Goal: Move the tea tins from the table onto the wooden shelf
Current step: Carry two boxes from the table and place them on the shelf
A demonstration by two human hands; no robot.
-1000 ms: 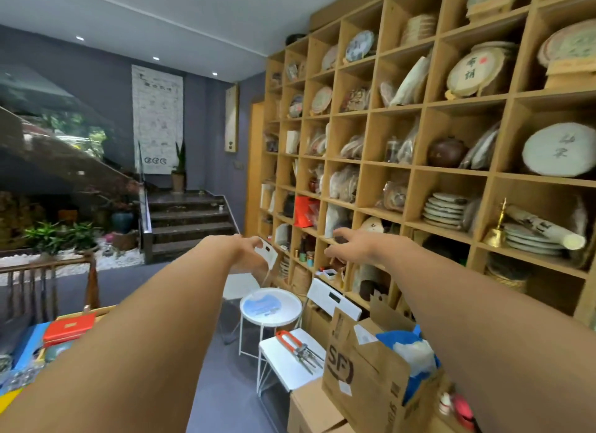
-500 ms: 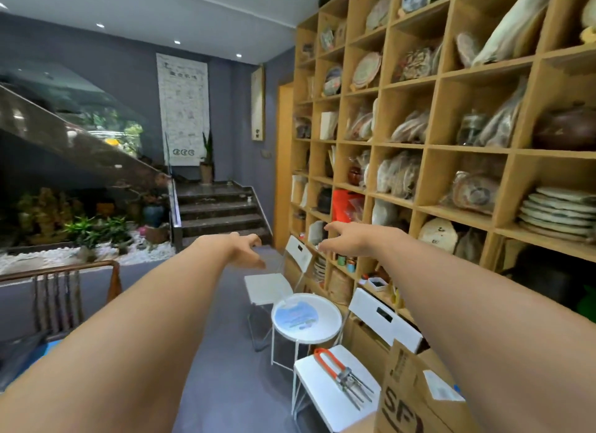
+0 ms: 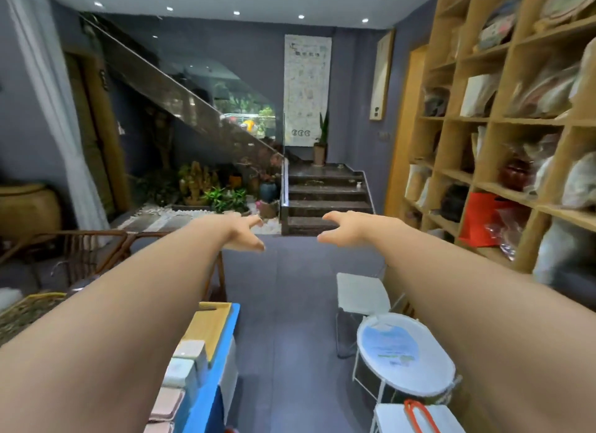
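Both my arms stretch forward over the floor. My left hand (image 3: pixel 243 232) and my right hand (image 3: pixel 342 228) are empty, with the fingers spread and relaxed. Several pale square tea tins (image 3: pixel 185 373) lie in a row on the blue table (image 3: pixel 211 384) at the lower left, under my left forearm. The wooden shelf (image 3: pixel 483 181) fills the right side, its cubbies packed with wrapped tea cakes, bags and pots. The hands touch neither the tins nor the shelf.
A white folding chair (image 3: pixel 361 295), a round white side table (image 3: pixel 406 358) and a second white seat with an orange-handled tool (image 3: pixel 419 416) stand along the shelf's foot. A wooden chair (image 3: pixel 93 255) is at the left. Stairs (image 3: pixel 325 200) rise straight ahead.
The view has swung left, away from the shelf toward the stairs and the blue table. Both hands stay extended and empty, now over the open floor instead of near the cubbies.
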